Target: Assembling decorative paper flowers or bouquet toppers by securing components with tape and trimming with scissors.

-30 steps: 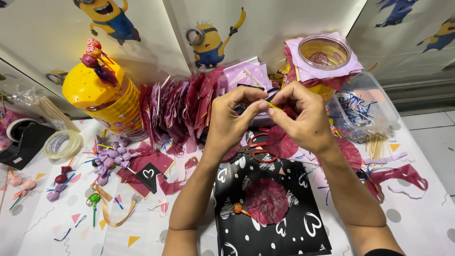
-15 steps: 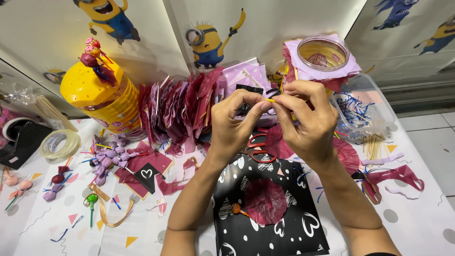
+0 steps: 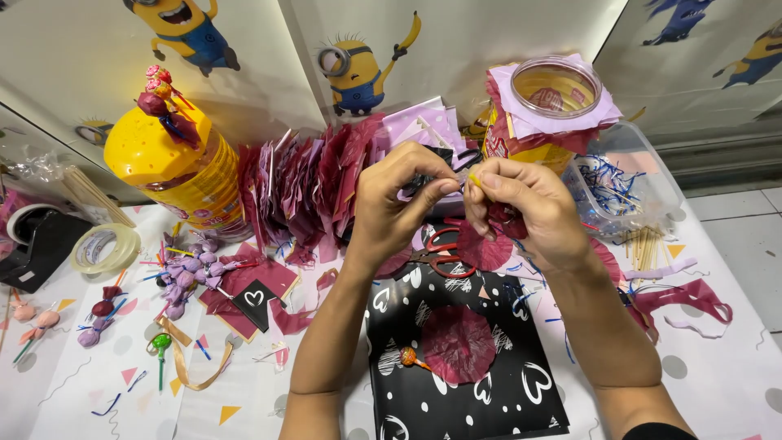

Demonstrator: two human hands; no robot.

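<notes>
Black heart-patterned paper (image 3: 489, 383), maroon crepe circle (image 3: 458, 344), yellow jar (image 3: 175, 171)

You are looking down at a table (image 3: 733, 391) wearing a white cloth (image 3: 98, 383) dotted grey, with small pink and yellow triangles. Behind it, a pale wall (image 3: 505, 33) is carrying cartoon stickers (image 3: 362, 73) of yellow goggled figures in blue overalls. Light is glancing off the wall panels. At far right, grey floor tiles (image 3: 753, 244) are showing.

left hand (image 3: 399, 204) – right hand (image 3: 521, 208) fingertips closer, raised slightly
</notes>
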